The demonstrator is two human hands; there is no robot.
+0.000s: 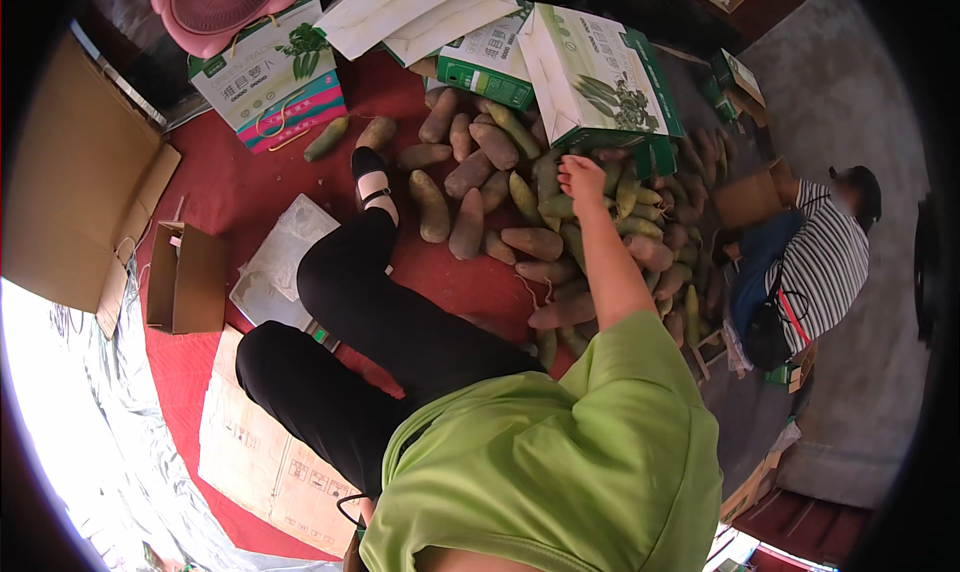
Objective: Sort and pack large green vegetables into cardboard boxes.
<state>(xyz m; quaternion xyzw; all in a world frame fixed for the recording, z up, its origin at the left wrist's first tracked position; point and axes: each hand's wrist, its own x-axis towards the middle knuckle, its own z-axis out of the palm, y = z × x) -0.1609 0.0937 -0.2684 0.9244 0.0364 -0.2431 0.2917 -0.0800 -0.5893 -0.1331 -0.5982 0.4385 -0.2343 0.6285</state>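
Note:
My right arm reaches forward over a heap of long radishes [475, 172], some green and others brownish with soil. Above the heap, beside a white-and-green carton [600, 77], my right hand [580, 179] has its fingers curled in. Whether anything is inside them is hidden. Right by that hand lies a dark green radish [546, 178]. Only a sliver of my left hand [367, 512] shows at the lower edge, near a black cord [348, 507] and my green shirt; its fingers are out of sight.
More printed cartons [270, 82] and a pink fan [230, 7] stand at the far left. A brown open box [187, 277], plastic-wrapped item [285, 252] and flat cardboard [260, 452] lie on the left. At right, a person in a striped shirt [820, 262] bends beside another box [750, 197].

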